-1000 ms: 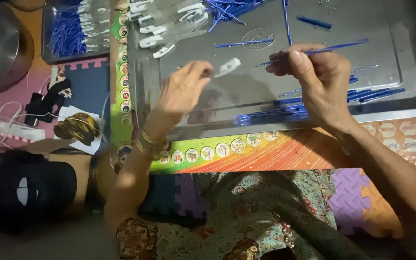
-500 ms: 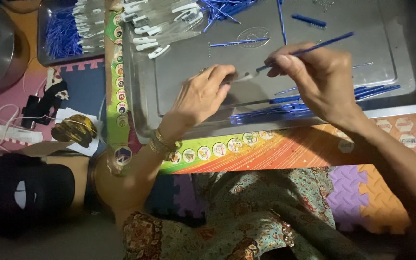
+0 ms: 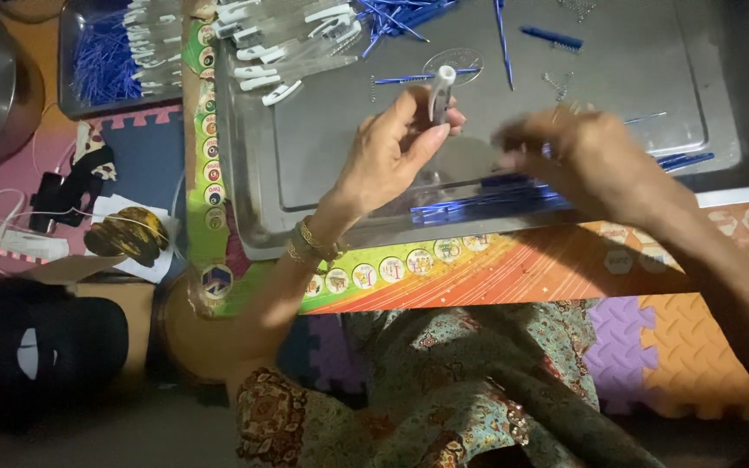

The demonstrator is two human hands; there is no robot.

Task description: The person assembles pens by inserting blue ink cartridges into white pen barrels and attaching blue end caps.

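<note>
- Left hand (image 3: 392, 152) pinches the clear tube (image 3: 440, 94) upright; keep it steady.
- Right hand (image 3: 591, 156) is blurred, grip unclear; feed a blue stick (image 3: 496, 204) in straight over the tray (image 3: 253, 199).

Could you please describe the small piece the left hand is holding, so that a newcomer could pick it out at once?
Start at the big metal tray. Above its near half, the left hand pinches a clear plastic tube with a white cap. Similar white-capped tubes lie heaped flat at the tray's far left corner; this one alone stands upright, raised off the tray.
</note>
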